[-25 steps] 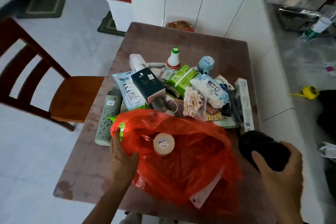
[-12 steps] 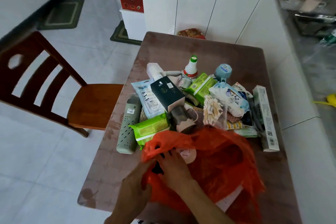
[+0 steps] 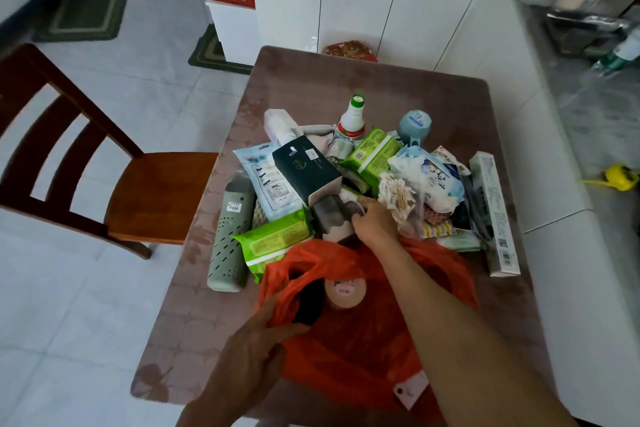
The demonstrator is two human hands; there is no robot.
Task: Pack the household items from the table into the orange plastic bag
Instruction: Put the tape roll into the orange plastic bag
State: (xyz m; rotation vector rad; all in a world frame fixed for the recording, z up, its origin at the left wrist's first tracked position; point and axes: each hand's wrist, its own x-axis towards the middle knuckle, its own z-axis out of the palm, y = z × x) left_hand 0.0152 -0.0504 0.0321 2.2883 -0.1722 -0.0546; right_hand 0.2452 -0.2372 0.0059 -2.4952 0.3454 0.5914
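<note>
Orange plastic is billowing at the near edge of the bench [image 3: 346, 80], and that is the bag [image 3: 363, 350] lying with its mouth turned toward the pile. The left hand [image 3: 263, 340] is pinching the bag's near-left rim and holding the opening up, the same job it was doing a second ago. Inside, a roll of tape [image 3: 344, 291] is sitting just beside a dark object [image 3: 308, 302], which I am judging to be the black thing the right hand was carrying a second ago; half a second back both hands were busy at the bag's mouth, so that piece looks packed. Now the right hand [image 3: 375, 225] is reaching forward over the bag to the pile, its fingers curling onto a grey and pale cup [image 3: 332, 218] lying at the pile's near side; whether the grip is fully closed round it I cannot tell, as the fingertips are hidden behind the cup's rim. The rest is waiting: green wipes [image 3: 277, 243] touching the bag's far-left edge, a dark box [image 3: 306, 170], a packet of cotton swabs [image 3: 398, 198], a white bottle [image 3: 351, 120], a long white box [image 3: 493, 215] at the right, and a grey perforated tube [image 3: 230, 236] at the left. So the packing is early on, with most of the heap yet to go in.
</note>
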